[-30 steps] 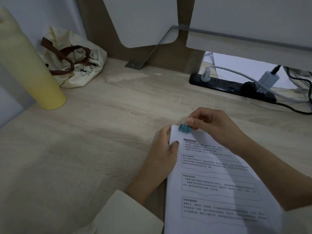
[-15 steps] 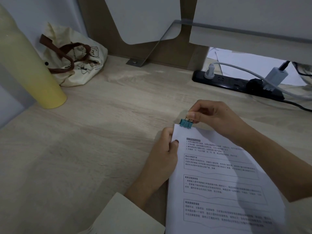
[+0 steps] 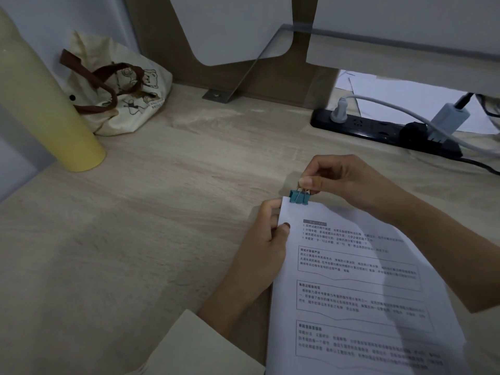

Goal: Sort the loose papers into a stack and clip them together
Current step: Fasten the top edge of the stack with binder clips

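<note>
A stack of printed white papers [image 3: 351, 280] lies on the wooden desk, running from the middle toward the lower right. A small teal binder clip [image 3: 299, 197] sits at the stack's top left corner. My right hand [image 3: 349, 182] pinches the clip's metal handles from above between thumb and fingers. My left hand [image 3: 266, 239] grips the stack's left edge just below that corner, thumb on the top sheet. Whether the clip's jaws are biting the paper or only touching its edge I cannot tell.
A tall yellow cylinder [image 3: 46, 104] stands at the left. A cream tote bag [image 3: 121, 98] with brown handles lies behind it. A black power strip [image 3: 384, 133] with plugs and cables runs along the back right. More white sheets [image 3: 392, 96] lie beyond it.
My right hand has lifted the clip's handles slightly, so its thumb sits higher above the corner. The stack and my left hand stay in place; the camera has shifted a little.
</note>
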